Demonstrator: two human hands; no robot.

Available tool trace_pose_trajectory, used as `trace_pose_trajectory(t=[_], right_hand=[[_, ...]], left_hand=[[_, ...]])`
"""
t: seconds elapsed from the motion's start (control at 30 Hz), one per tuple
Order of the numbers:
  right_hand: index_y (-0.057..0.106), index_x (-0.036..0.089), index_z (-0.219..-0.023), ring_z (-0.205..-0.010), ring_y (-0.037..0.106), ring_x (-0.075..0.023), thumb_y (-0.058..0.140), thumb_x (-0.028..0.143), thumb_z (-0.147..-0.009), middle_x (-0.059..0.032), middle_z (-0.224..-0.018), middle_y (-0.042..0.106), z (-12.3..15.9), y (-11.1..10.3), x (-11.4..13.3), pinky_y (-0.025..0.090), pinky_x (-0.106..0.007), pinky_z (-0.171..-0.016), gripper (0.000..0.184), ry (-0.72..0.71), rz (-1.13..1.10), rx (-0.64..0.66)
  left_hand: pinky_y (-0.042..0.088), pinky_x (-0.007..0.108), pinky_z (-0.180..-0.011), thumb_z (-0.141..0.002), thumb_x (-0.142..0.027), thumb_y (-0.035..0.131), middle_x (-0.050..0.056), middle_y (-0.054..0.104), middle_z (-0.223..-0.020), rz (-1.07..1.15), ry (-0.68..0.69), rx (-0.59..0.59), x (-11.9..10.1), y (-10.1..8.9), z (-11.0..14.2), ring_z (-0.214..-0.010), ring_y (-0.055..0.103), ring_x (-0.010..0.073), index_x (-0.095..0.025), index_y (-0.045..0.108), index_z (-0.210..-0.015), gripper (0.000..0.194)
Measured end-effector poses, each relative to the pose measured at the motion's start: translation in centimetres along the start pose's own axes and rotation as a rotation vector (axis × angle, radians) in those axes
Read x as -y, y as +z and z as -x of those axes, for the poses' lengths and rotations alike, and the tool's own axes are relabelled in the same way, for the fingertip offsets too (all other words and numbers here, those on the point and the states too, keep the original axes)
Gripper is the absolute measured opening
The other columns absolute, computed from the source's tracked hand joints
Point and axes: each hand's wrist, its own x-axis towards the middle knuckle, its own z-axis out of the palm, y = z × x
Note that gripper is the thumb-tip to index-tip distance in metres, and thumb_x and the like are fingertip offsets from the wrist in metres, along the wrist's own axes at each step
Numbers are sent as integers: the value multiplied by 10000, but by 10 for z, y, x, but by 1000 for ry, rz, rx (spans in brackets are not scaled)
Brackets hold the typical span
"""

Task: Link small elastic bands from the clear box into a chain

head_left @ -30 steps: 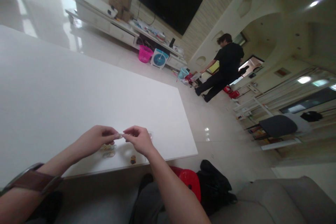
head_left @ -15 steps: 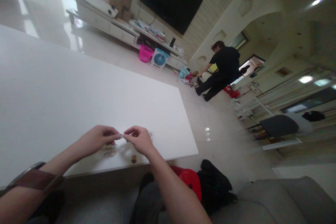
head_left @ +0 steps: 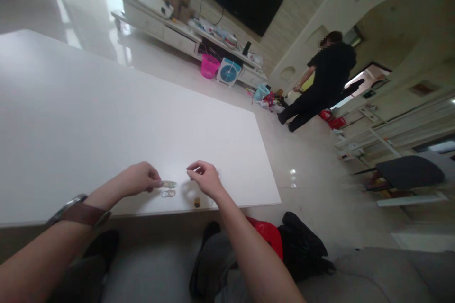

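Two rows of thin, overlapping rings lie near the front edge of the white table (head_left: 117,118). My left hand (head_left: 140,178) pinches at the left end of the farther row of rings (head_left: 171,184), its fingertips on a ring there. Closer to the edge is the shorter row of rings (head_left: 168,194). My right hand (head_left: 206,179) hovers to the right of them, fingers curled with a small gap between thumb and index, nothing visible in it. Below it sits a small dark and yellow object (head_left: 197,202). A clear packet (head_left: 218,172) is partly hidden behind the right hand.
A red stool (head_left: 268,236) and a black bag (head_left: 302,241) are by the table's near right corner. Beyond the table, a person in black (head_left: 329,73) stands near a blue basket (head_left: 261,91). A pink basket (head_left: 209,66) and a fan (head_left: 228,72) stand on the floor.
My hands, earlier together over the table with a small ring-like piece between their fingertips, have separated. The left has lowered to the rings. The view has shifted; the person stands more upright.
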Motion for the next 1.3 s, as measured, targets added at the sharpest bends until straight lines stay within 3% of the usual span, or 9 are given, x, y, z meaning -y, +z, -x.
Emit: trace_pose_trajectory(t=[0.2,0.4,0.57,0.87,1.1,1.3], right_hand=[[718,191,-842,-679,607,-144,657,307,-791,1,-749,679,-1,0,-1,466,-265,-671,140,-18,60,16],[714,185,-838,-669,610,-147,643,316,-783,-1,-720,670,0,0,5,464,-267,-659,159,-27,59,38],[712,191,-821,-671,619,-149,635,288,-786,0,-715,674,-1,1,7,464,-269,-660,129,-30,87,38],[728,196,-821,-681,613,-145,641,268,-803,-4,-757,694,1,3,14,471,-264,-666,114,-46,118,52],[738,196,-818,-668,611,-140,654,232,-810,1,-754,700,1,3,14,472,-270,-686,92,-37,118,70],[742,197,-814,-675,611,-133,664,188,-814,5,-784,715,1,4,19,465,-252,-662,78,-35,109,68]], left_hand=[[368,265,-575,-603,-395,651,51,691,-565,-38,-57,28,1,3,7,-556,563,158,-178,701,-540,231],[361,275,-564,-596,-282,636,29,633,-513,-76,-113,38,-3,8,9,-532,525,145,-170,692,-513,150],[345,277,-544,-577,-279,671,26,605,-477,-72,-80,45,-9,20,6,-520,515,146,-167,671,-481,147],[400,270,-597,-667,-449,719,69,713,-593,-61,-63,58,-9,25,3,-602,609,176,-176,656,-497,328],[388,277,-591,-662,-235,716,89,707,-612,-182,-125,-18,-7,25,1,-609,623,189,-172,663,-533,153],[402,278,-600,-670,-238,731,89,708,-628,-204,-106,-81,-8,26,3,-631,657,213,-183,648,-601,121]])
